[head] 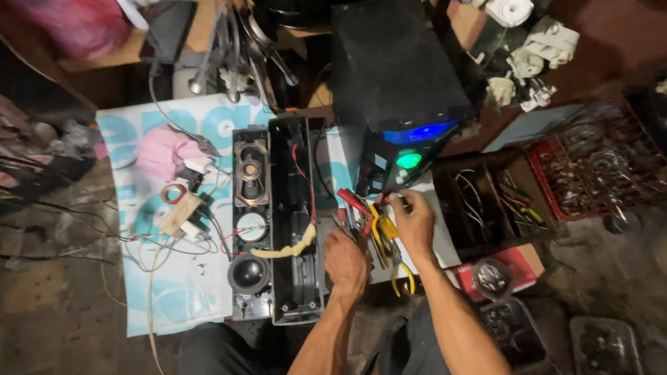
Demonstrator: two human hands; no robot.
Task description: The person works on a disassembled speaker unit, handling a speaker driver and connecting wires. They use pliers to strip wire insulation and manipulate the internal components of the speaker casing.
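Hands [346, 259] crowded beside speaker case [296, 220]

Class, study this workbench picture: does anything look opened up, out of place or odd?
Yes. The long speaker cabinet lies open, its front panel beside it with drivers exposed. Loose wires sprawl over the mat. Both hands rest among pliers.

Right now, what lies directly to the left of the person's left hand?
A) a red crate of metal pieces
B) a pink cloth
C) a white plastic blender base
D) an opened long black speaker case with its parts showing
D: the left hand rests beside the opened black speaker case, while the right hand is over the pliers with yellow handles.
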